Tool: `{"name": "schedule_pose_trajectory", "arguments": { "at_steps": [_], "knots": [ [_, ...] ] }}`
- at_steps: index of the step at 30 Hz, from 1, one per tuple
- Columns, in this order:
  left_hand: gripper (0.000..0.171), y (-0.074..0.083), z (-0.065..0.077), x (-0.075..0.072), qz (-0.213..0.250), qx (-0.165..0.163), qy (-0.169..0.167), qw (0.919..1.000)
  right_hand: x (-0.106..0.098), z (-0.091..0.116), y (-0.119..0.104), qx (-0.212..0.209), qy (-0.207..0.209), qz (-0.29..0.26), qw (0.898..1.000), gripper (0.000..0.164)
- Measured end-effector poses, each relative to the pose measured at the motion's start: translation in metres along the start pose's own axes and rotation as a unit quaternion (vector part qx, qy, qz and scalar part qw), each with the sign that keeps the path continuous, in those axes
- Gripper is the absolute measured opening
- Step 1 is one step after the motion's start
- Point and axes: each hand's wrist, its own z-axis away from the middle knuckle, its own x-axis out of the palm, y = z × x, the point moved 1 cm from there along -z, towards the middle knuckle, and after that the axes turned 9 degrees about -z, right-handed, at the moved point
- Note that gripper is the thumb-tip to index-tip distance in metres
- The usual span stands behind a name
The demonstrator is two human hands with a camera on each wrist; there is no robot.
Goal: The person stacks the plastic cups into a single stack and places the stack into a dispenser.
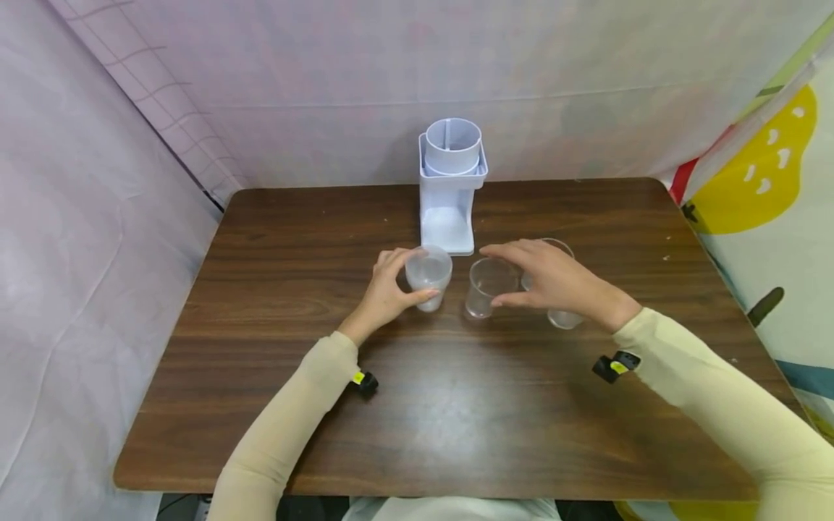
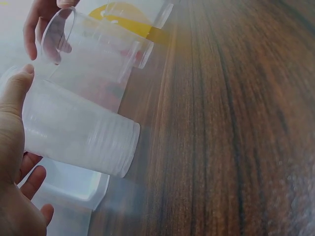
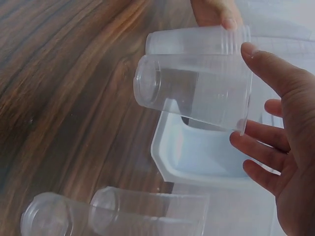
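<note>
My left hand [image 1: 391,284] holds a stack of nested clear plastic cups [image 2: 81,130] near the top, thumb on the near side and fingers behind. The stack stands upright in front of the white holder. Just right of it, my right hand [image 1: 554,278] has its thumb and fingers round the rim of a single clear plastic cup [image 3: 197,91]. That cup is upright, its open mouth facing up, close beside the stack. In the right wrist view, thumb tip and fingertips lie on opposite sides of the rim.
A white holder [image 1: 447,224] with a round cylinder [image 1: 454,148] on top stands at the back of the brown wooden table [image 1: 274,289]. Two more clear cups, one a nearer cup [image 1: 565,319], stand partly hidden by my right hand. Fabric curtains [image 1: 339,108] enclose the table.
</note>
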Motion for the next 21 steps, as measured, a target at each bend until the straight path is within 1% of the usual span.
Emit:
{"name": "schedule_pose_trajectory", "arguments": {
  "at_steps": [7, 13, 16, 21],
  "knots": [
    [0.072, 0.001, 0.000, 0.002, 0.000, 0.006, 0.003, 1.0000, -0.002, -0.006, -0.002, -0.007, 0.004, 0.002, 1.000, 0.081],
    [0.071, 0.000, -0.001, 0.002, -0.006, 0.009, 0.006, 0.9999, -0.017, -0.014, -0.008, -0.001, 0.021, -0.015, 1.000, 0.079],
    [0.071, 0.000, -0.001, 0.002, -0.005, 0.009, 0.005, 0.9999, -0.026, -0.018, -0.011, -0.008, 0.033, -0.020, 0.999, 0.078],
    [0.071, 0.001, -0.001, 0.001, -0.001, 0.008, 0.005, 1.0000, -0.037, -0.024, -0.015, -0.027, 0.053, -0.011, 0.998, 0.077]
  ]
}}
